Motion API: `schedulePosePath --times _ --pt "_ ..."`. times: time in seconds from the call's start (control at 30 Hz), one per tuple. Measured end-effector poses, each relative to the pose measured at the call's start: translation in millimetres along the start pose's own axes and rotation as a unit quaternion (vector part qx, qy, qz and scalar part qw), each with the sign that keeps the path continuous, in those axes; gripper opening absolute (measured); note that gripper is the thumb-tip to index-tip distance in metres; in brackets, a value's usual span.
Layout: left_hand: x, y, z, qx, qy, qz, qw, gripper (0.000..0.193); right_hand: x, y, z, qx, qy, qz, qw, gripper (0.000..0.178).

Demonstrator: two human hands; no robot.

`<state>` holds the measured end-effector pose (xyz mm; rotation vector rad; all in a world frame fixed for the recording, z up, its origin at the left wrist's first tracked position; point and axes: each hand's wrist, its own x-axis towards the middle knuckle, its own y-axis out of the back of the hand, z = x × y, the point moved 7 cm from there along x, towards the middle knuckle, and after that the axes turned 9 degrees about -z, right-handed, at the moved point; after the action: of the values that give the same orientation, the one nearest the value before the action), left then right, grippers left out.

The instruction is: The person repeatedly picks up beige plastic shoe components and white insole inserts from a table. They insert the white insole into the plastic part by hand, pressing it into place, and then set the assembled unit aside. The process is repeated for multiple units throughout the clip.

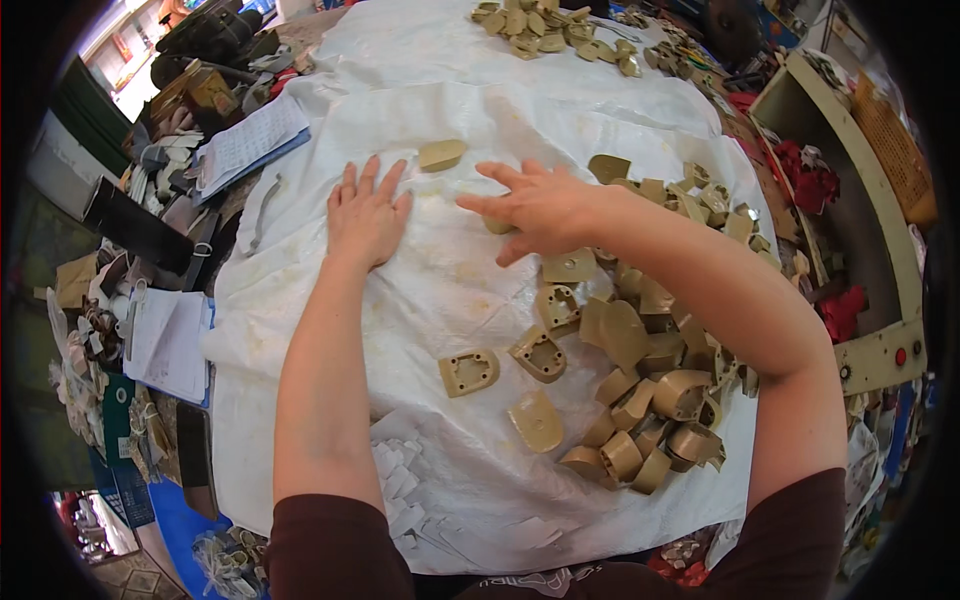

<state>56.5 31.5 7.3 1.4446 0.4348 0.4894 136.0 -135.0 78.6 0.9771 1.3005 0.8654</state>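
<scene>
Tan plastic heel pieces lie scattered over a white woven sheet [450, 300] covering the table. The left hand [365, 215] rests flat on the sheet, fingers [350, 185] spread and holding nothing. The right hand [535, 205] hovers palm down with fingers [500, 172] splayed open; one small heel piece [497, 226] lies just under its palm, touching or nearly so. Another single heel piece [441, 154] sits between the two hands, just beyond the fingertips. The main pile [650, 380] lies under the right forearm.
</scene>
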Motion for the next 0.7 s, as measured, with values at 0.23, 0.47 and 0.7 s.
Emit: schedulePosePath --times 0.23,0.47,0.7 --pt "-3 -2 -7 0.005 0.007 -0.008 1.000 0.050 19 -28 13 -0.052 0.040 0.137 0.988 0.034" --pt "-3 -2 -4 -0.001 0.002 -0.009 1.000 0.050 11 -28 106 0.354 -0.152 0.266 0.884 0.021" --pt "-4 -1 -9 0.006 0.013 -0.009 1.000 0.050 36 52 98 0.113 -0.138 0.209 0.962 0.042"
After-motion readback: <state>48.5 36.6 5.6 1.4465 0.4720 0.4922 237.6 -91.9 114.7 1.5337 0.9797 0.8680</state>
